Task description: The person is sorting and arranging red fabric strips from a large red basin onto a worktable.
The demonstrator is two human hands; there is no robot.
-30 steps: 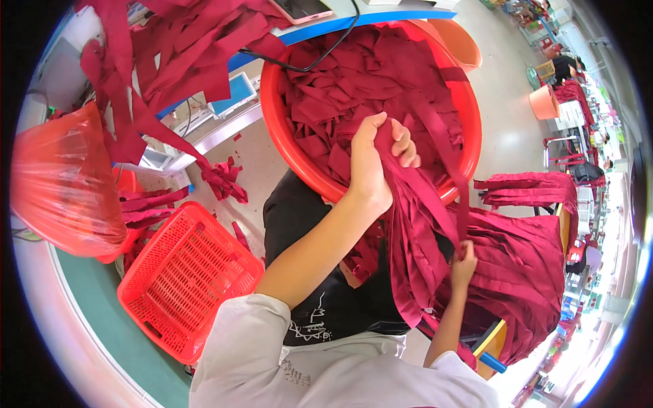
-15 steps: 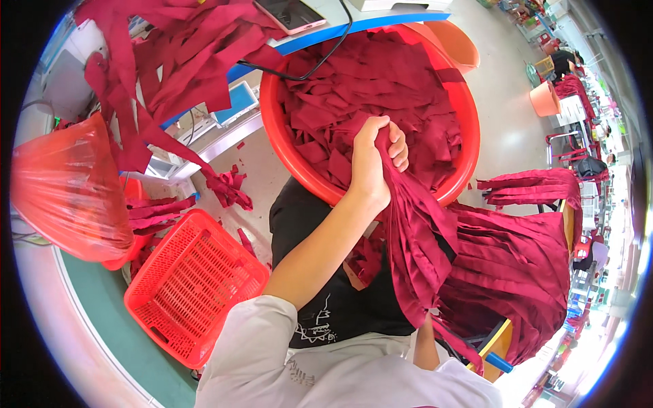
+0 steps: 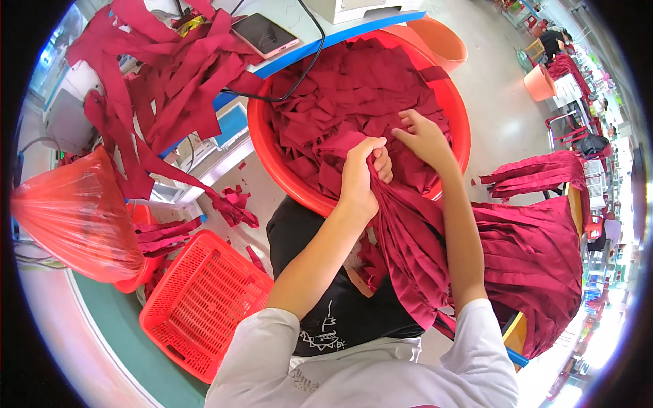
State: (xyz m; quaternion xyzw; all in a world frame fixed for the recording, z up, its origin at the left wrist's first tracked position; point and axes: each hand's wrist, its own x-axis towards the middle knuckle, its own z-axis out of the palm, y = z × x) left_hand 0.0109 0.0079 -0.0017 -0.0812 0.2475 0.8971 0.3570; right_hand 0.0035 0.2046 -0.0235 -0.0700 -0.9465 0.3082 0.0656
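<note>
From the head view, the left hand (image 3: 364,173) is closing its fingers firmly around the top of a bundle of dark red strips (image 3: 408,238), which is hanging in front of the tub and fanning out down over the lap. The right hand (image 3: 422,139) is hovering over the tub, fingers apart and loosely curled, pinching nothing that shows.

The bundle is looking soft, limp and light, a bit slippery with that sheen, and hardly fragile; the gathered top is offering the best hold, while the loose ends are likely to be slithering and tangling.

Around it, the red tub (image 3: 259,136) is brimming with cloth pieces (image 3: 354,81), its rim standing close. The right forearm is hiding where the bundle meets the draped strips (image 3: 530,258). A black cable (image 3: 272,100) is looping over the tub's far edge, a phone (image 3: 265,34) is lying near it, and a red basket (image 3: 204,306) is sitting at lower left.
</note>
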